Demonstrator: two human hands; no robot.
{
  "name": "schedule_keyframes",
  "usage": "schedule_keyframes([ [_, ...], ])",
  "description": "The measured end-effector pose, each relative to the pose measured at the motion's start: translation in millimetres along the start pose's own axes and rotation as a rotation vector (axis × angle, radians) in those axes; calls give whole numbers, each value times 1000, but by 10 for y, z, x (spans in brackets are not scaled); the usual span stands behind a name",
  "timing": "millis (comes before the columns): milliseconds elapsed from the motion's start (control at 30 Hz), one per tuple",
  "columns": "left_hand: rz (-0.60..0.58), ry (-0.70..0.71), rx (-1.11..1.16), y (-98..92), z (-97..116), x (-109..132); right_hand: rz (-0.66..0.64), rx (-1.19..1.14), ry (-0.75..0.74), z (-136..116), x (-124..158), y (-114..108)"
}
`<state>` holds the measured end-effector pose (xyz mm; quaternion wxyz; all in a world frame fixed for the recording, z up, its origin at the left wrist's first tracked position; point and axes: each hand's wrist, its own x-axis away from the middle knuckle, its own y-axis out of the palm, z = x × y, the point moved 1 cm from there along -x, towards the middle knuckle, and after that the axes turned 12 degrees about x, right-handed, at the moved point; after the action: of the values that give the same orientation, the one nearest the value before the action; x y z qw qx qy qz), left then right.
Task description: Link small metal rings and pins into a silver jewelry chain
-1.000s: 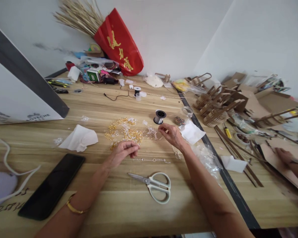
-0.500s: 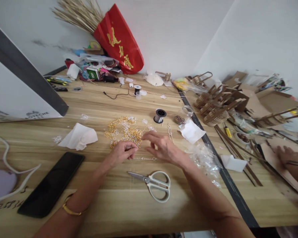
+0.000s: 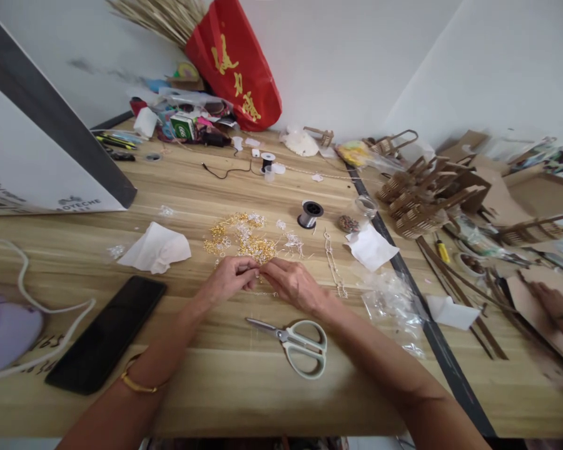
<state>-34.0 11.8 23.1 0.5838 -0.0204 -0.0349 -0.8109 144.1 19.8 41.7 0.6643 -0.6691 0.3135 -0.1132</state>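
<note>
My left hand [image 3: 229, 278] and my right hand [image 3: 293, 284] meet fingertip to fingertip on the wooden table [image 3: 244, 387], both pinched on the end of a thin silver chain [image 3: 266, 293] that lies under them. Just beyond the fingers lies a heap of small gold and silver findings [image 3: 241, 236]. A second chain [image 3: 334, 264] lies stretched out to the right of my right hand. White-handled scissors [image 3: 295, 345] rest closed just below my hands. A spool of clear thread [image 3: 310, 214] stands behind the heap.
A black phone [image 3: 107, 331] and a crumpled tissue [image 3: 156, 249] lie at left, a white box [image 3: 32, 150] behind them. A red bag [image 3: 234, 62] leans on the wall. Wooden model parts [image 3: 426, 194] crowd the right, where another person's hand [image 3: 551, 300] rests.
My right hand came back from near the spool, left a chain lying at its right, and joined my left hand at the silver chain. The camera tilted slightly.
</note>
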Motion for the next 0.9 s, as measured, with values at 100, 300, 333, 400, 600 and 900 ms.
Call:
schedule_keyframes([
  [100,24,7,-15,-12,-7,-3,23,9,-5,23,17,130],
  [300,85,31,-119,-12,7,-7,60,27,50,38,50,246],
  [333,87,38,-136,-12,2,-9,58,31,60,32,54,241],
  [400,84,46,-165,-11,-15,-12,57,26,69,14,60,223],
  [600,82,39,-233,7,-48,-16,120,-114,74,5,61,231],
  [900,52,82,-281,-12,-117,-37,177,-115,32,80,81,340],
])
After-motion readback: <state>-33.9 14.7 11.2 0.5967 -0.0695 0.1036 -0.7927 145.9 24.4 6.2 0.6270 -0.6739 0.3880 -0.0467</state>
